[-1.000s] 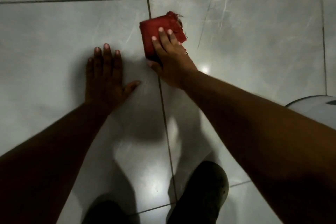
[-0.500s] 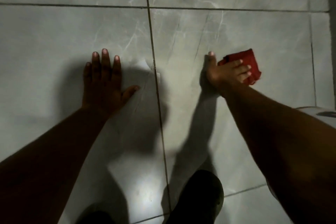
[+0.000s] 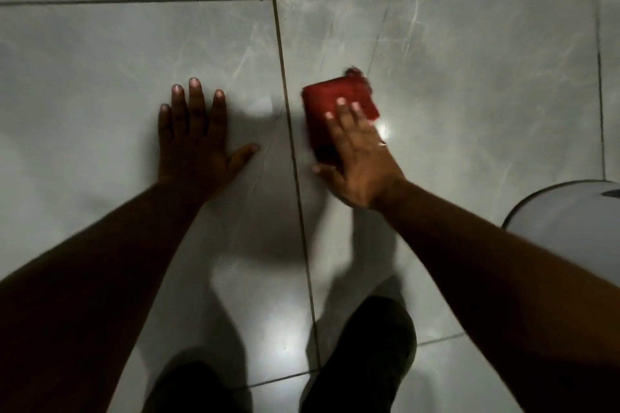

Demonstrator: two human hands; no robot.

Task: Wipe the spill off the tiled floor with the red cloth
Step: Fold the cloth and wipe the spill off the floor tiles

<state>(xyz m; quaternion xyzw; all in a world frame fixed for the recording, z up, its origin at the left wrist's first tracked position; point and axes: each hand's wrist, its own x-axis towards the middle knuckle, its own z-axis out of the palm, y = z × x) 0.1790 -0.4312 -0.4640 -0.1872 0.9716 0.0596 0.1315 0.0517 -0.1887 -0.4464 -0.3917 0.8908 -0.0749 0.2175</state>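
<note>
A folded red cloth lies flat on the grey marbled floor tile, just right of the vertical grout line. My right hand presses down on the cloth's near half, fingers spread over it. Flat on the tile to the left of the grout line rests my left hand, fingers apart and holding nothing. A faint wet sheen shows between the two hands; I cannot make out a clear spill.
A round white container stands at the right edge, close to my right forearm. My dark shoes are at the bottom. Grout lines cross the floor, and a bright light reflection lies near my feet.
My right hand has swept the red cloth back left, from the middle of the right tile to beside the grout line. The left hand has stayed planted.
</note>
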